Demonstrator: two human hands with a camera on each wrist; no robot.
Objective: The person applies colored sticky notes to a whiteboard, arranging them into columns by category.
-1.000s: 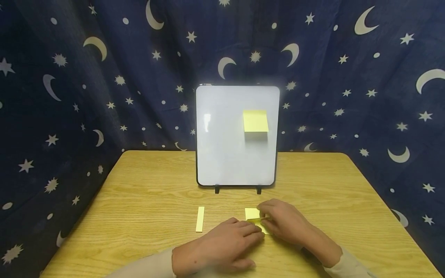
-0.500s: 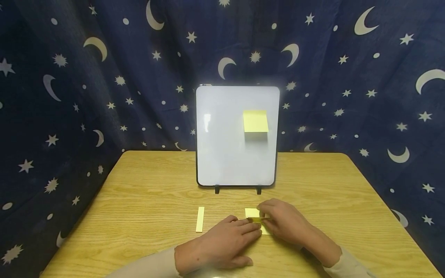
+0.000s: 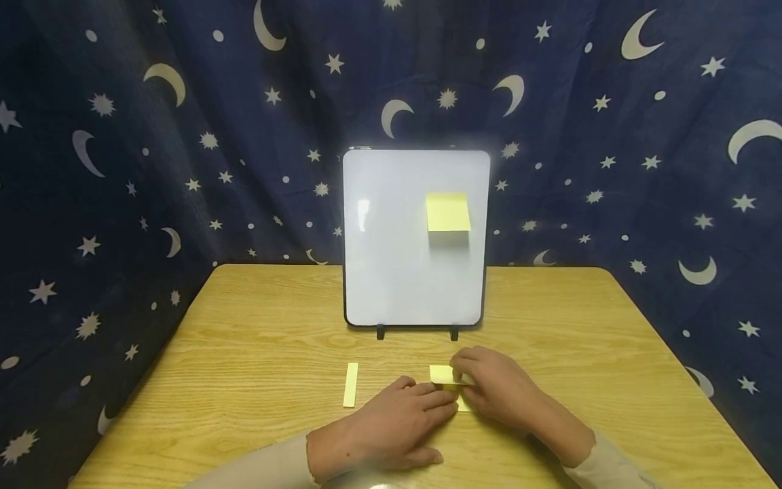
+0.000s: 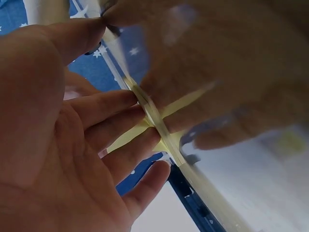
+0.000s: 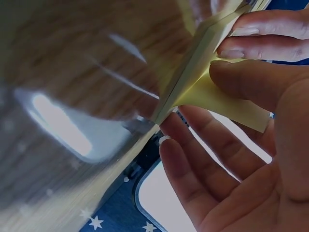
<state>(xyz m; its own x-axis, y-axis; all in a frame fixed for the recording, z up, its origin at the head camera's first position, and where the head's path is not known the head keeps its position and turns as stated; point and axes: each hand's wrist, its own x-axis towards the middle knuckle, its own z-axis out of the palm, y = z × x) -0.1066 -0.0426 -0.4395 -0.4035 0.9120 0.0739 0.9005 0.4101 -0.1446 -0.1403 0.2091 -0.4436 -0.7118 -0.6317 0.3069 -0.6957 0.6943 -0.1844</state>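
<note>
On the table in front of the whiteboard lies a thin pad of yellow sticky notes [image 5: 193,67]. Its top sheet [image 3: 441,375] bends up, and my right hand [image 3: 497,387] pinches this sheet between thumb and fingers. In the right wrist view the raised sheet [image 5: 239,106] curves away from the pad, with the thumb across it. My left hand [image 3: 400,424] reaches in from the left, palm down. Its nearly straight fingertips press at the pad's near part and cover some of it. The left wrist view shows these fingertips [image 4: 149,140] along the yellow paper.
A whiteboard [image 3: 391,272] stands upright on black feet at the back of the wooden table [image 3: 256,326]. One yellow sticky note [image 3: 448,212] clings to its upper right. A narrow yellow strip [image 3: 351,385] lies left of the hands. A starry curtain [image 3: 275,170] hangs behind.
My left fingers have shifted slightly forward and left, covering more of the pad's near part. My right hand keeps its pinch on the raised sheet. The head view has drifted slightly.
</note>
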